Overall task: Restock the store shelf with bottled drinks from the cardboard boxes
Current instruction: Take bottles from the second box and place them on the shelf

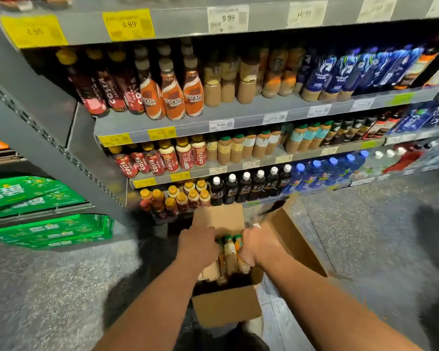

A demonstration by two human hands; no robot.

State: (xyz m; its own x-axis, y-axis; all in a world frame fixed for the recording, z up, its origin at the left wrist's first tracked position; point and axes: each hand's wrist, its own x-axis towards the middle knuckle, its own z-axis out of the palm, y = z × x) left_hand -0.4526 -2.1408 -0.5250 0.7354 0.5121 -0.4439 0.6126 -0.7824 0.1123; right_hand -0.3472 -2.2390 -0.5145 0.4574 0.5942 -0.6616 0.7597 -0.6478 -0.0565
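Note:
An open cardboard box [226, 309] sits on the floor in front of the shelf, flaps spread. Inside it stand bottled drinks [230, 247] with green and orange caps and beige bodies. My left hand [199, 245] grips the bottles from the left side. My right hand [257, 245] grips the same cluster from the right. Both hands are down in the box, holding the bottles between them. The shelf's bottom row [178, 200] holds similar orange-capped bottles just beyond the box.
Grey shelves [238, 115] hold rows of coffee bottles, dark drinks and blue water bottles. Green crates [48, 231] are stacked at the left. Speckled grey floor [365, 236] spreads to the right. The box's long flap [297, 244] sticks out rightwards.

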